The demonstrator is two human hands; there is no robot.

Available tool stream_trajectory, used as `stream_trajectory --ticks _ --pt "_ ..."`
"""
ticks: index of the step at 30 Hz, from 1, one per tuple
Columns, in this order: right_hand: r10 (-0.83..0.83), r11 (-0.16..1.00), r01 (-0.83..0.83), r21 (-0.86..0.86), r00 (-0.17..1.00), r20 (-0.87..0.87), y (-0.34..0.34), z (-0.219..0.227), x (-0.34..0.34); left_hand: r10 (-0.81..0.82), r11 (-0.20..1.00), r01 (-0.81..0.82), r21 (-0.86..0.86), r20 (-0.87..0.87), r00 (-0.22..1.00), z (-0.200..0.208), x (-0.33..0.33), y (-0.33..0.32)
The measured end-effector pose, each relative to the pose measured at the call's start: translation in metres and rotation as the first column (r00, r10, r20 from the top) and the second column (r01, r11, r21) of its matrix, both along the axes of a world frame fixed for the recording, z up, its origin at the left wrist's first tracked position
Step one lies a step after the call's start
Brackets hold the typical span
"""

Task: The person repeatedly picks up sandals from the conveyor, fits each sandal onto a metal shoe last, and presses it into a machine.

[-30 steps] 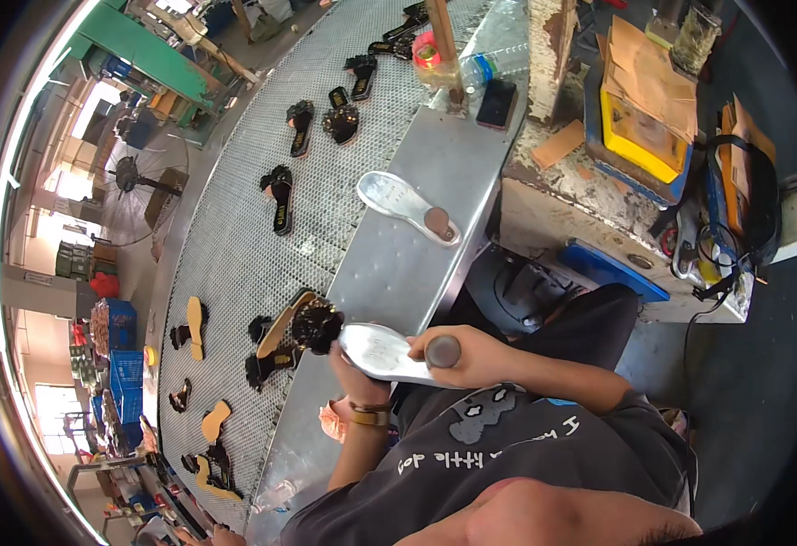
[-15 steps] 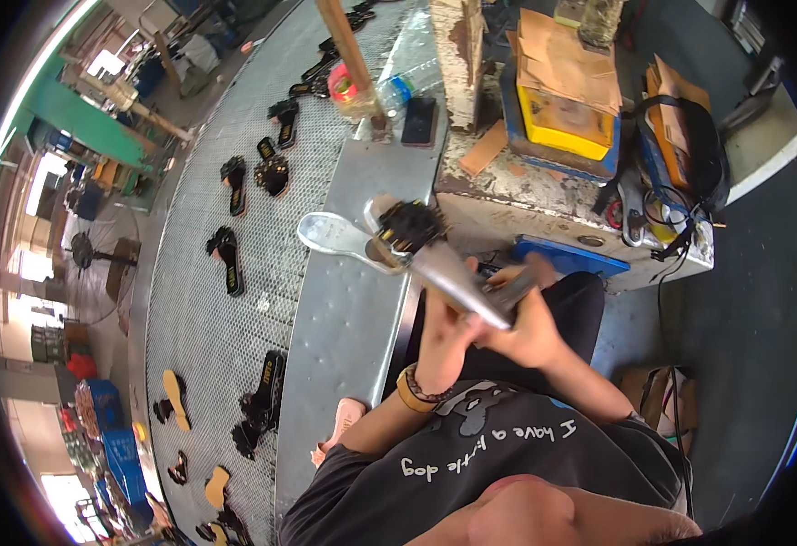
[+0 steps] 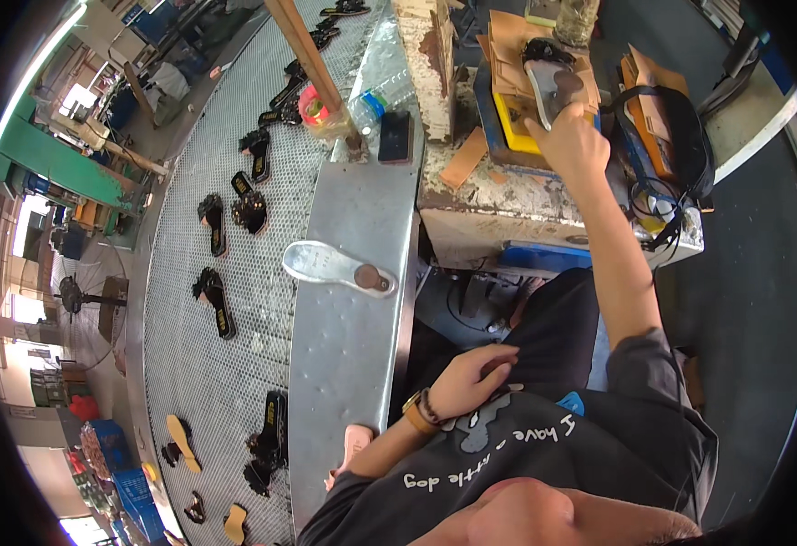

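Observation:
My right hand (image 3: 573, 150) reaches forward with its fingers closed on the near end of a silvery shoe last (image 3: 546, 80). A black ruffled upper (image 3: 544, 51) covers the last's far end. The last is over brown sheets (image 3: 507, 36) and a yellow-rimmed block (image 3: 512, 127); whether it touches them I cannot tell. My left hand (image 3: 471, 382) rests by my lap, holding nothing, with loosely bent fingers. To its front left, a silver foot-shaped plate (image 3: 321, 262) with a round brown patch lies on the metal bench (image 3: 335, 364).
Black sandals (image 3: 216, 305) and tan soles (image 3: 182, 443) lie on the mesh conveyor (image 3: 171, 355) at left. A dark phone (image 3: 395, 136) and plastic bottle (image 3: 371, 105) sit by a wooden post (image 3: 307, 55). Cables and a black bag (image 3: 680, 127) are at right.
My right hand has carried the last from in front of me forward and right, over the yellow-rimmed block. My left hand has left it and dropped toward my lap.

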State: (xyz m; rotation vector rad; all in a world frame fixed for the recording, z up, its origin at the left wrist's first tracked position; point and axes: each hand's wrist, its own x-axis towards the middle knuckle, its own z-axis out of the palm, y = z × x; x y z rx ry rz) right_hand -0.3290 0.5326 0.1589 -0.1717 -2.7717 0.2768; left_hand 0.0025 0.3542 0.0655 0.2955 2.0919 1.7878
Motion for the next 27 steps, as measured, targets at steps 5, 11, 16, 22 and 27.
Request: stream_trajectory --ticks 5,11,16,22,27 --pt "0.008 1.0 -0.007 0.021 0.999 -0.045 0.001 0.003 -0.025 0.192 0.951 -0.246 0.19 0.264 0.945 -0.032 0.019 -0.03" --pt "0.085 0.996 -0.081 0.042 0.993 -0.079 0.012 0.015 -0.042 0.395 0.884 -0.386 0.264 0.021 0.919 -0.008 -0.002 -0.063" --pt "0.103 0.962 0.02 0.272 0.897 -0.43 0.004 0.014 -0.039 0.667 0.635 -0.767 0.091 -0.566 0.484 0.012 -0.075 -0.16" --pt "0.178 0.984 -0.139 0.11 0.773 -0.609 0.007 0.004 -0.043 0.819 0.113 -0.99 -0.083 -0.557 0.141 -0.057 -0.193 -0.374" --pt "0.126 0.992 -0.096 0.084 0.854 -0.505 0.011 0.011 -0.044 0.863 -0.179 -0.694 -0.698 -0.45 0.229 -0.105 -0.222 -0.438"
